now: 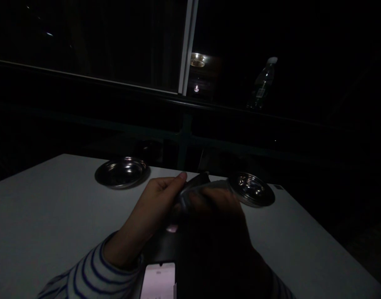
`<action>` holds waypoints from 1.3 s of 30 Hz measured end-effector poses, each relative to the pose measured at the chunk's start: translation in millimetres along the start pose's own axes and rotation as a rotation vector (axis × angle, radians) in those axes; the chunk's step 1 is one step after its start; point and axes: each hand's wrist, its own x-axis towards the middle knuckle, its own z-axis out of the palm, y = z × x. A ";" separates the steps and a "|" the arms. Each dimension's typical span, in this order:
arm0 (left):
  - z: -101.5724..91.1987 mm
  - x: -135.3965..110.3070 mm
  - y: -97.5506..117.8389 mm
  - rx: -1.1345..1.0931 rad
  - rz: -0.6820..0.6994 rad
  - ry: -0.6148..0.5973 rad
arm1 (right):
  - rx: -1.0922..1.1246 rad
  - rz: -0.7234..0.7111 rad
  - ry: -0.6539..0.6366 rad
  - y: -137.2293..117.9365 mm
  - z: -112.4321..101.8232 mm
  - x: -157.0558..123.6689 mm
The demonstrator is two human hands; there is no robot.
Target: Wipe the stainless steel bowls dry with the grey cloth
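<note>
The scene is very dark. My left hand [153, 207], in a striped sleeve, is closed with thumb and fingers pinched on a dark, floppy item [193, 187] that I cannot identify. My right hand [221, 224] is in shadow, its fingers curled onto the same item from the right. Both hands hover over the white table [37, 216]. A lit phone [157, 280] lies under my left wrist at the bottom edge.
Two shiny metal dishes stand at the table's far side, one on the left [122, 172] and one on the right [251, 189]. A plastic bottle [262, 85] stands on a dark ledge behind, beside a white window frame [187, 45].
</note>
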 end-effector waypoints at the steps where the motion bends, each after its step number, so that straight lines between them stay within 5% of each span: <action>1: -0.3 -0.1 0.4 -0.004 -0.001 -0.006 | 0.004 -0.051 -0.007 -4.6 0.8 -0.9; 4: -0.5 -1.5 3.3 -0.007 0.018 -0.038 | 0.016 -0.071 0.010 -7.9 1.3 -2.1; 9: -1.2 -4.8 6.7 0.006 0.023 -0.039 | 0.002 0.120 -0.021 7.6 -1.0 -1.4; 16: -3.8 -1.6 2.1 0.001 0.014 -0.077 | -0.030 -0.092 0.003 -15.6 6.3 -3.9; 22: -1.4 -1.3 4.4 -0.048 0.031 -0.078 | -0.044 0.118 -0.072 4.0 -3.7 4.2; 32: -3.2 -0.3 0.4 -0.117 -0.039 -0.071 | -0.029 -0.118 -0.013 -28.2 13.7 -8.0; 39: -6.5 -0.9 3.2 -0.114 -0.021 -0.110 | -0.017 0.131 -0.082 11.3 -8.6 2.6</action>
